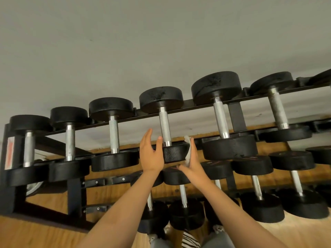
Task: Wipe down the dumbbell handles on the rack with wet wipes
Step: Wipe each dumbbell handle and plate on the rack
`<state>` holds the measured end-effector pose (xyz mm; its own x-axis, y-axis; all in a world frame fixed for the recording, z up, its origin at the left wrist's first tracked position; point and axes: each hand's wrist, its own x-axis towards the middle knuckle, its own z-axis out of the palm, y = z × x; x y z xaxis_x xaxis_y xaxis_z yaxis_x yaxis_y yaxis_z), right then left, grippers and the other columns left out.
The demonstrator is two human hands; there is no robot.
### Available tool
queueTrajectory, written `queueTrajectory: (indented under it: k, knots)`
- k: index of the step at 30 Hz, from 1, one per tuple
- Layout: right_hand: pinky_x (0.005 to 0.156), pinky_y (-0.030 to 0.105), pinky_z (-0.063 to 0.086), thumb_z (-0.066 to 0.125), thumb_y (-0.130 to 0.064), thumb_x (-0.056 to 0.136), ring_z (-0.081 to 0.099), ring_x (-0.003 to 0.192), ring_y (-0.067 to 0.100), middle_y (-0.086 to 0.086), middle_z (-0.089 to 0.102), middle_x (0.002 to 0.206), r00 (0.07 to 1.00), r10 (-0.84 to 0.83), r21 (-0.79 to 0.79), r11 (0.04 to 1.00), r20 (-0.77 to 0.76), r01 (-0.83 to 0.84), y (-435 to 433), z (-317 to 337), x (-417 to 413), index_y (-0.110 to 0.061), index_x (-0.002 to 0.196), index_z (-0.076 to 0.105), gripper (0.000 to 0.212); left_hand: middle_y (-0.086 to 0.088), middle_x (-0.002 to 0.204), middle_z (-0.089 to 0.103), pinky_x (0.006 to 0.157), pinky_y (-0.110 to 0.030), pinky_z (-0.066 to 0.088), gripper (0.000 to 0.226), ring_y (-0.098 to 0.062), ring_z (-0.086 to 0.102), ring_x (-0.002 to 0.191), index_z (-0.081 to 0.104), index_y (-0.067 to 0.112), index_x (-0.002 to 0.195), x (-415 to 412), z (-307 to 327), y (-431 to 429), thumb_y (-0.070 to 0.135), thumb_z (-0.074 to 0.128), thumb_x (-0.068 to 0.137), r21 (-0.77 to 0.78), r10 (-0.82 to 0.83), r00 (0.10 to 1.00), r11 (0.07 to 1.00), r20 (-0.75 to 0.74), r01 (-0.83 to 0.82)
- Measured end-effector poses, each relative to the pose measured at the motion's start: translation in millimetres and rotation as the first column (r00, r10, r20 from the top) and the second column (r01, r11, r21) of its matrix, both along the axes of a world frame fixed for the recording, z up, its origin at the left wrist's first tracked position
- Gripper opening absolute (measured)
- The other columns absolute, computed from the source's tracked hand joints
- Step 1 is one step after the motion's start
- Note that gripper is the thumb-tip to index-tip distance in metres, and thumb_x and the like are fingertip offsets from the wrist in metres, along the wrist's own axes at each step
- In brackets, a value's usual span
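At 6 o'clock, nearest the camera, both forearms rise toward the top tier. Left hand (151, 155) is spread, fingers straight, holding nothing. Its thumb tip sits just beside the near end of the target handle (165, 126); can't tell if it touches. Right hand (193, 161) is at the left hand's 3 o'clock, fingers straight, with the wet wipe (187, 152) lying flat along them. The thumb looks to pin the wipe's lower end against the palm, so a light pinch, not a fist. The hands flank the near head (176, 153) of the fourth dumbbell from the left, one on each side. The wipe is at that head's right edge, touching or just off it; can't tell which. It isn't on the handle yet. My read: the step in hand is the approach to this handle, pre-wipe. Next move calls for lifting the wipe toward 12 o'clock past the head, wrapping it round the knurled steel and stroking along its length; the left hand could steady the head against rolling. Further back, the rack (236, 115) shows six dumbbells on top, and lower-tier dumbbells (254, 164) at 5 o'clock. Grey wall (161, 42) behind.
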<state>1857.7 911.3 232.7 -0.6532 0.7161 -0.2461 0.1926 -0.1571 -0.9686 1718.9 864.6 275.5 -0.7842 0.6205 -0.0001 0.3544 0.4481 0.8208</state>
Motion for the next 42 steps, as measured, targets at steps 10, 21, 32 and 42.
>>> queueTrajectory:
  k: [10, 21, 32, 42]
  knots:
    - [0.11, 0.049, 0.041, 0.07, 0.011, 0.078, 0.043, 0.134, 0.01, -0.002, 0.04, 0.149, 0.989, -0.124, -0.168, 0.98, -0.084, 0.109, 2, -15, -4, -0.03, 0.154, 0.017, 0.101, 0.002, 0.147, 0.046, 0.109, -0.028, 0.03, 0.044, -0.014, 0.039, 0.137, 0.045, 0.024, 0.144, 0, -1, 0, 0.033, 0.048, 0.101, -0.021, 0.009, 1.0, 1.0, 0.03, -0.008]
    - [0.12, 0.032, -0.003, 0.048, -0.033, 0.096, -0.012, 0.147, 0.0, -0.019, -0.016, 0.16, 0.985, -0.142, 0.011, 0.99, -0.097, 0.144, -28, 8, -2, -0.039, 0.152, -0.008, 0.079, 0.001, 0.146, 0.047, 0.115, -0.038, 0.033, 0.042, -0.015, 0.04, 0.136, 0.048, 0.022, 0.142, 0, 1, -1, 0.031, 0.049, 0.101, 0.006, 0.011, 1.0, 1.0, 0.016, -0.011]
    - [0.109, 0.026, 0.033, 0.034, -0.04, 0.098, 0.053, 0.111, -0.008, -0.013, 0.06, 0.122, 0.964, -0.229, 0.0, 0.973, -0.139, 0.231, -6, 57, -13, -0.032, 0.152, 0.019, 0.057, -0.001, 0.153, 0.038, 0.117, -0.046, 0.03, 0.054, -0.017, 0.032, 0.142, 0.039, 0.023, 0.148, -8, 5, 1, 0.048, 0.041, 0.1, -0.033, 0.025, 0.989, 0.999, 0.149, -0.02]
    - [0.109, 0.034, 0.027, 0.026, -0.044, 0.105, 0.041, 0.134, 0.024, 0.011, 0.047, 0.143, 0.911, -0.406, -0.596, 0.749, -0.071, 0.288, 78, 75, -98, -0.015, 0.145, 0.04, 0.051, 0.001, 0.151, 0.041, 0.119, -0.035, 0.024, 0.048, -0.015, 0.031, 0.143, 0.044, 0.024, 0.143, -1, 4, 3, 0.042, 0.044, 0.099, -0.083, 0.031, 0.999, 0.996, -0.029, -0.033]
